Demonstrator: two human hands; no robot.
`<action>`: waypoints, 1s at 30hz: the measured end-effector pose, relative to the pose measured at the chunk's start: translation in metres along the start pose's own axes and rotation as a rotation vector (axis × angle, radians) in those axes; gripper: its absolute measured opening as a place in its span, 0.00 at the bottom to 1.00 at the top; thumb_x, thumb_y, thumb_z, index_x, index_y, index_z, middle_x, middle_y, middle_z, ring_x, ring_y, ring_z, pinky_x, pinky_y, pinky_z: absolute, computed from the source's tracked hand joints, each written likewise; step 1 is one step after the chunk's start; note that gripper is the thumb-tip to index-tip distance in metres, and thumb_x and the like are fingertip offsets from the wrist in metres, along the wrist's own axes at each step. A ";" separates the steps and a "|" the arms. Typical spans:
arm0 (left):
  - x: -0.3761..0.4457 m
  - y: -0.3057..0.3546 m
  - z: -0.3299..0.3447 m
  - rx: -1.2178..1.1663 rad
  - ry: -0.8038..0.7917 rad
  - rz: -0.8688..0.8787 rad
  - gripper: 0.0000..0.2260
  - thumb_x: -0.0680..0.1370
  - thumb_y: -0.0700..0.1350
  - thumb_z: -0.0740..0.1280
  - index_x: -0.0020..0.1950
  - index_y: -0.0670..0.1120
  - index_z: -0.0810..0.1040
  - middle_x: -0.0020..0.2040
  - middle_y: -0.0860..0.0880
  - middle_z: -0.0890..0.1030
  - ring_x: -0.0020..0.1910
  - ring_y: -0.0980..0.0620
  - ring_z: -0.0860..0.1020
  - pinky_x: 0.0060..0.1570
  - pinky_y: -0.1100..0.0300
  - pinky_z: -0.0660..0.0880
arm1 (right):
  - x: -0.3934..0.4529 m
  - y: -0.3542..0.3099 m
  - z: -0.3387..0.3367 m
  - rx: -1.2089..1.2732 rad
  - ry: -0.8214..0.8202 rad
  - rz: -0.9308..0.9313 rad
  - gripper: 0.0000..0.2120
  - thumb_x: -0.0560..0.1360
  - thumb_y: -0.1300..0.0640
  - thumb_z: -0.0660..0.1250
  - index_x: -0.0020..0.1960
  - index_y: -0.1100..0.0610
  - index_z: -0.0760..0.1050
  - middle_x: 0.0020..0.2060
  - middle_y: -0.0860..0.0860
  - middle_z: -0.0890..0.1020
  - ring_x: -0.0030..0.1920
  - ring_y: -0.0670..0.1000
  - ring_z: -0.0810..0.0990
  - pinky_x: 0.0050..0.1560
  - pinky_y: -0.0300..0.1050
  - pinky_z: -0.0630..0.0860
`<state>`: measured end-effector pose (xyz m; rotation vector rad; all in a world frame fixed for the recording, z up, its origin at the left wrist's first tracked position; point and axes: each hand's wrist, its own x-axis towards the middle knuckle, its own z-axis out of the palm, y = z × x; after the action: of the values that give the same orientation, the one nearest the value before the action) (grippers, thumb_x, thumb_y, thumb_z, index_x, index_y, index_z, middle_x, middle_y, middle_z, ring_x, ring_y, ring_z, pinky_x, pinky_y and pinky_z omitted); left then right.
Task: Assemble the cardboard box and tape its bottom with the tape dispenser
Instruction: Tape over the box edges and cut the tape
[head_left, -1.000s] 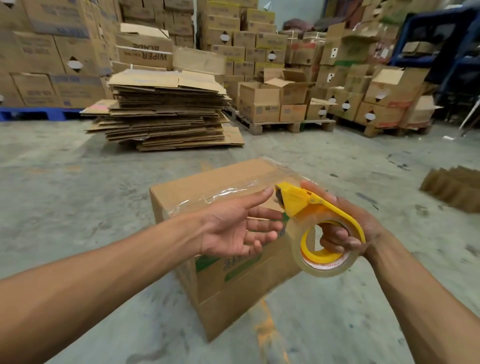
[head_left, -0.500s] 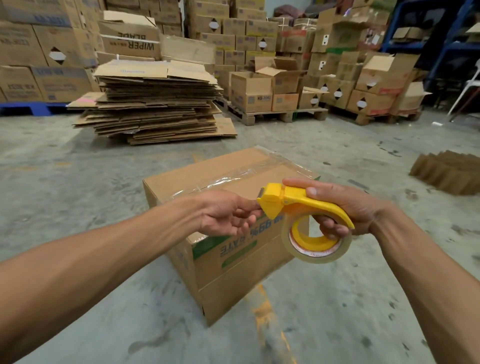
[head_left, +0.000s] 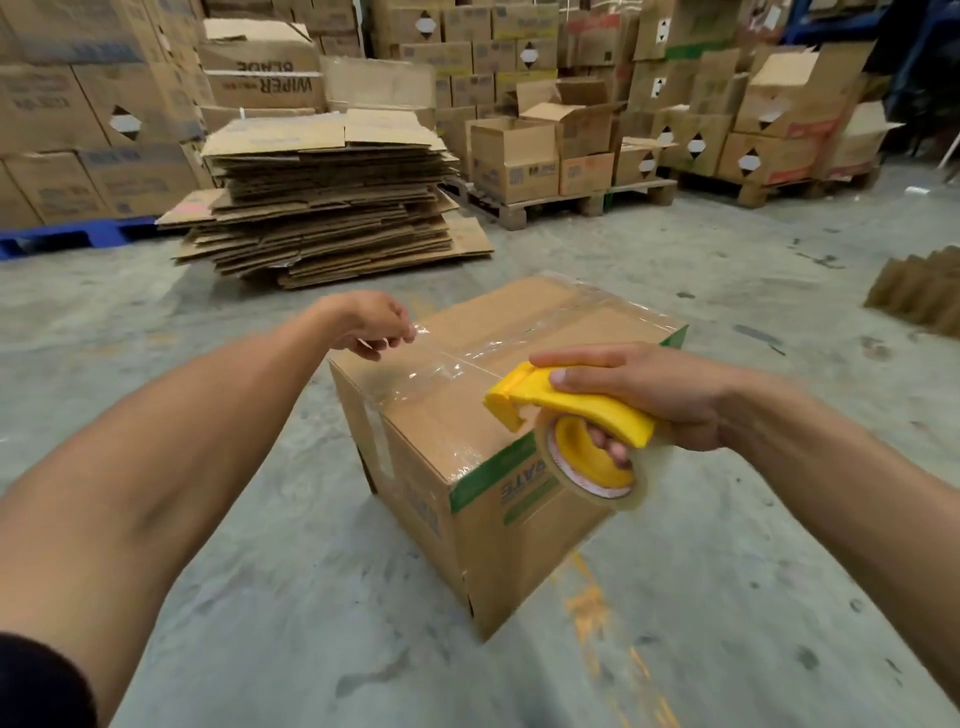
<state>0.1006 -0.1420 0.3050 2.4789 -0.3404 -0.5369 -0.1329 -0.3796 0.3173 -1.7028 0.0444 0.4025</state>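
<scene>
An assembled cardboard box (head_left: 519, 530) with green print stands upside down on the concrete floor, clear tape shining across its upturned face. My right hand (head_left: 639, 389) grips the yellow tape dispenser (head_left: 571, 410) with its clear roll, held just above the box's near right edge. My left hand (head_left: 371, 325) is over the box's far left corner and pinches the free end of a clear tape strip (head_left: 457, 364) that stretches from the dispenser across the top.
A tall pile of flattened cartons (head_left: 322, 208) lies behind the box. Pallets with stacked and open boxes (head_left: 540, 150) line the back. A folded cardboard piece (head_left: 919, 291) lies on the floor at right. Bare concrete surrounds the box.
My left hand took the tape end at the dispenser and pulled it left and away, across the box top. The right hand with the dispenser stayed at the box's right side.
</scene>
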 end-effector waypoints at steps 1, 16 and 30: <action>0.007 -0.006 -0.008 0.036 0.047 0.001 0.05 0.80 0.42 0.64 0.51 0.42 0.78 0.45 0.45 0.75 0.41 0.49 0.71 0.44 0.55 0.76 | 0.014 -0.007 0.012 0.000 0.011 -0.016 0.19 0.79 0.52 0.66 0.69 0.46 0.73 0.28 0.58 0.78 0.24 0.53 0.75 0.26 0.43 0.77; 0.093 -0.113 -0.039 -0.112 0.277 -0.046 0.06 0.82 0.45 0.60 0.46 0.48 0.74 0.54 0.46 0.73 0.53 0.45 0.72 0.42 0.52 0.77 | 0.143 -0.054 0.101 0.027 0.097 0.058 0.19 0.79 0.60 0.67 0.70 0.54 0.71 0.23 0.58 0.77 0.16 0.52 0.74 0.19 0.38 0.73; 0.116 -0.146 -0.051 -0.223 0.175 -0.090 0.06 0.81 0.43 0.61 0.47 0.47 0.77 0.51 0.49 0.73 0.54 0.48 0.71 0.42 0.53 0.75 | 0.177 -0.065 0.103 -0.049 0.044 0.128 0.19 0.80 0.58 0.66 0.71 0.52 0.71 0.24 0.58 0.78 0.18 0.52 0.75 0.21 0.39 0.74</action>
<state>0.2439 -0.0415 0.2235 2.3108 -0.0942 -0.3678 0.0247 -0.2334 0.3161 -1.7623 0.1779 0.4648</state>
